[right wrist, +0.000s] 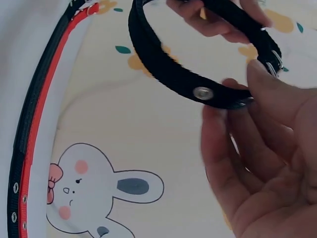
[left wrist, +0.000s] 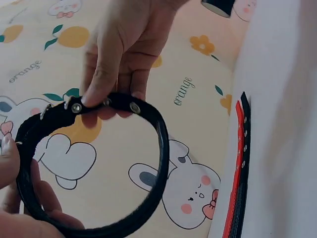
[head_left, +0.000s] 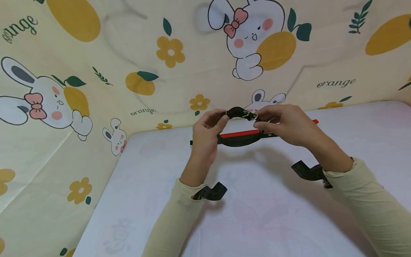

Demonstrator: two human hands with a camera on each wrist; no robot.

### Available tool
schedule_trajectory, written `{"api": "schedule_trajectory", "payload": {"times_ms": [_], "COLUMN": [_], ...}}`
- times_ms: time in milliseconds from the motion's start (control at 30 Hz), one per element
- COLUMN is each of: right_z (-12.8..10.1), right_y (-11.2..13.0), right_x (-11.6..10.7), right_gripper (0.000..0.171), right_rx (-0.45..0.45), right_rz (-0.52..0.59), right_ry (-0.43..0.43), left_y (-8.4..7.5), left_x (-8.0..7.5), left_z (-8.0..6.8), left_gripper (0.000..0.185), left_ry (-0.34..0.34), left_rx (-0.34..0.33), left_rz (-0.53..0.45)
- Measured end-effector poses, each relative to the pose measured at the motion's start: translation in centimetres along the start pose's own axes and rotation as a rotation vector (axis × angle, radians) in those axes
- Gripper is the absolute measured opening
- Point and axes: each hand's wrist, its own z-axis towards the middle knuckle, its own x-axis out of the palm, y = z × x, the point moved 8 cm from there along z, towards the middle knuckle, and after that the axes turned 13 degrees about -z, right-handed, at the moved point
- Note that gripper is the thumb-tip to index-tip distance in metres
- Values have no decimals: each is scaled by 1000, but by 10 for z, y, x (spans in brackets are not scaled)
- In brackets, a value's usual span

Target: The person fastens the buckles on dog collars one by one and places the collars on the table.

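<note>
A black collar (head_left: 238,112), bent into a closed ring, hangs above the table between both hands. My left hand (head_left: 207,135) pinches its strap on one side. From the other side my right hand (head_left: 289,125) pinches the eyelet part between thumb and fingers. In the left wrist view the collar (left wrist: 161,163) shows metal eyelets (left wrist: 77,107) near the right fingertips, with silvery buckle hardware beside them. The right wrist view shows the buckle (right wrist: 274,63) close to the right thumb. Whether the buckle's pin sits in an eyelet cannot be made out.
A red strap (left wrist: 231,213) and another black strap (left wrist: 242,193), both with eyelets, lie side by side on the white table (head_left: 154,200) behind the held collar. A cream cloth (head_left: 179,82) printed with rabbits and oranges rises at the back and left.
</note>
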Motion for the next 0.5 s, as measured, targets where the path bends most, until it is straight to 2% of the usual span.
{"api": "schedule_trajectory", "payload": {"times_ms": [167,300,400,500], "right_z": [-1,-3,-4,-6], "right_y": [-4,-2,0,0], "right_x": [-8,-11,-15,-20], "right_gripper": [32,33,33,32], "right_rx": [65,75,44,5], "right_rz": [98,141,152,160], "right_ry": [-77,-129,-194,-254], "left_y": [0,1,2,-3], "left_x": [-3,-4,-3,0], "left_z": [3,2,2,2], "left_gripper": [10,7,10,18], "left_ry": [-40,-62,-47,41], "left_rx": [-57,-94,-108,-76], "left_rz": [-166,-226,-193,-4]}}
